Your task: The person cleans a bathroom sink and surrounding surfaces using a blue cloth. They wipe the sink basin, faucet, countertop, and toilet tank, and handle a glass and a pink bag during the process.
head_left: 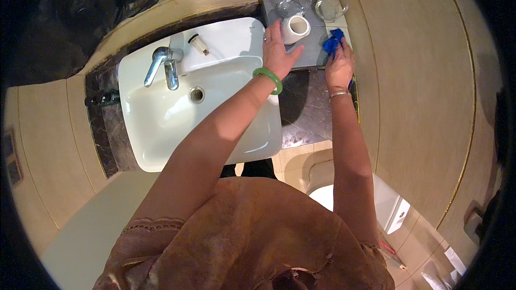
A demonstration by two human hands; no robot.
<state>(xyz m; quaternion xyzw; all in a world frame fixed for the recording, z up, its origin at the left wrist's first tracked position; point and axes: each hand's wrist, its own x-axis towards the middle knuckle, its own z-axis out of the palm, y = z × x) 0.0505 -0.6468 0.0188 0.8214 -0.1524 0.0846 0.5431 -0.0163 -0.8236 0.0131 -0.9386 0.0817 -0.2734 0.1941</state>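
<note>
My left hand (277,56), with a green bangle at the wrist, reaches to a white ceramic cup (296,29) on a grey board (318,48). Its fingers and thumb are spread beside the cup; whether they touch it I cannot tell. A crumpled blue cloth (333,40) is gripped in my right hand (340,68), at the right edge of the board close to the wall. Behind the cup stands a clear glass bowl (291,5), and a clear drinking glass (331,8) is in the corner beyond the cloth.
A white washbasin (145,134) with a chrome tap (164,68) lies to the left. On its rim rests a small dark-and-white cylindrical piece (199,44). Dark marble countertop (309,107) surrounds it. A black plastic bag (80,16) hangs at far left, and a white toilet (389,198) is below right.
</note>
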